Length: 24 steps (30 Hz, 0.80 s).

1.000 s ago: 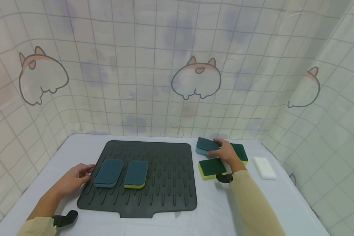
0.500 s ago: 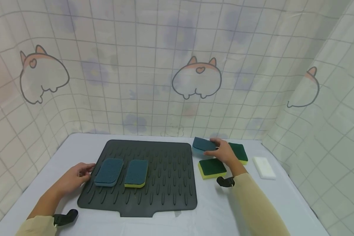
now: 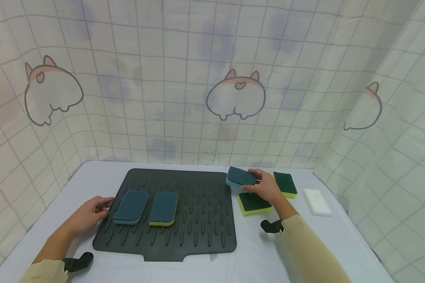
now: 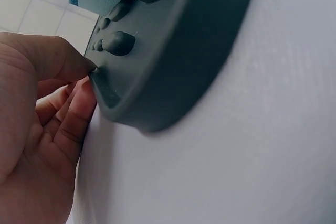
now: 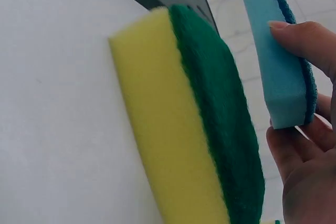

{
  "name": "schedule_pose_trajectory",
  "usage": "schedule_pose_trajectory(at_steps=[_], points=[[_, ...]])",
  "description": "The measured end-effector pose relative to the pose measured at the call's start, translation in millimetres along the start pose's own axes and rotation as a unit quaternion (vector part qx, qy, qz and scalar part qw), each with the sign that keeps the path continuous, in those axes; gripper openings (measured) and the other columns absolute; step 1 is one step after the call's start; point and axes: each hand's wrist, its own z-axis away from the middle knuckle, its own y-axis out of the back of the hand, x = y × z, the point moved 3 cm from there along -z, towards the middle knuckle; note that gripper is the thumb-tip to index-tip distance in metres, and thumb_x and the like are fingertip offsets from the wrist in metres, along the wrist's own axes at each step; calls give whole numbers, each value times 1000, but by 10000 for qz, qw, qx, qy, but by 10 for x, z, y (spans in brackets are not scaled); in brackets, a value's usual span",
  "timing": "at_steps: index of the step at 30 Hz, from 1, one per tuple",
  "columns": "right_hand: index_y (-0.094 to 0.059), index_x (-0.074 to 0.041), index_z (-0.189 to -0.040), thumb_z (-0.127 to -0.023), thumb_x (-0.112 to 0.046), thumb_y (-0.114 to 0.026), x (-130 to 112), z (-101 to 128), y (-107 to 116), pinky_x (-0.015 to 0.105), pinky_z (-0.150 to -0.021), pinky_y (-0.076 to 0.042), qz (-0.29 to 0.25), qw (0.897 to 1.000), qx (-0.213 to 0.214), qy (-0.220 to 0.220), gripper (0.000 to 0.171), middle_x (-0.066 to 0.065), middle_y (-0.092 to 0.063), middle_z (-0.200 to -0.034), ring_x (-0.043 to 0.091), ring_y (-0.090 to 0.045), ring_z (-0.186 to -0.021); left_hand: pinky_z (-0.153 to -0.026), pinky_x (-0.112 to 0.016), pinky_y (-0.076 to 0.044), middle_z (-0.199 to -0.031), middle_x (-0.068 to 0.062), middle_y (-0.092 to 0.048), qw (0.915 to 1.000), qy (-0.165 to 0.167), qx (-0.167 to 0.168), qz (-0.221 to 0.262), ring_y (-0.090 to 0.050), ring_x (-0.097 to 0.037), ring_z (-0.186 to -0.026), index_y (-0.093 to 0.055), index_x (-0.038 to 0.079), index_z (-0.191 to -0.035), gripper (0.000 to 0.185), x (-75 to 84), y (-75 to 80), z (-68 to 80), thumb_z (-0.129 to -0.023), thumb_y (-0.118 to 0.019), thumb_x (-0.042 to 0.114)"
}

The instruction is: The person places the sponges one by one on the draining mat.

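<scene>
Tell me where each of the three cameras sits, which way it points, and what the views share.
Head: looks forward and down over the table at the mat; both forearms and hands show.
Left wrist: low beside the left hand, facing the mat edge that its fingers touch.
Right wrist: low by the right hand, facing the blue sponge it pinches and the green and yellow sponge.
Shared: that blue sponge and the mat also appear in the head view.

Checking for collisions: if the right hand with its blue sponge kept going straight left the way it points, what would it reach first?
Probably the dark mat: the right hand holds the blue sponge at its far right corner. The sponge looks lifted, so it may pass above.
</scene>
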Motion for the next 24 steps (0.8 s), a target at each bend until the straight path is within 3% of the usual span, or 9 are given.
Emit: schedule_pose_trajectory(at_steps=[24], points=[[-51, -11, -149, -82, -41, -85, -267, 375, -293, 51, -103, -51, -68, 9994, 96, 338, 80, 15, -54, -150, 39, -61, -129, -74, -25, -49, -126, -25, -61, 9999, -90, 58, -16, -54, -23, -98, -52, -12, -141, 51, -38, -10, -4, -92, -60, -1]])
